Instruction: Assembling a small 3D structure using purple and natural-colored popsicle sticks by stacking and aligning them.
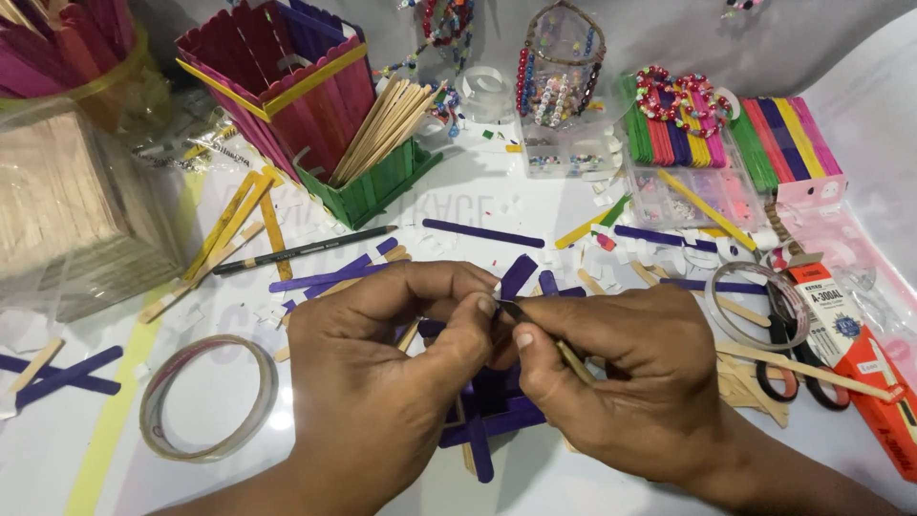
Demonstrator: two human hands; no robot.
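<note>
My left hand (392,363) and my right hand (621,368) meet over the middle of the white table. The left fingertips pinch a tiny white scrap at the tip of a slim tool (573,361) with a dark point and a tan handle, which the right hand grips. Under both hands lies a flat frame of purple craft sticks (492,411), partly hidden. Loose purple sticks (334,277) lie just beyond the knuckles.
A clear tape ring (205,399) lies at the left, another tape roll (759,304) and scissors (802,368) at the right by an orange box (874,382). Behind stand a green stick holder (368,191), a red stick box (277,76), a pencil (301,250), coloured stick stacks (755,139) and beads.
</note>
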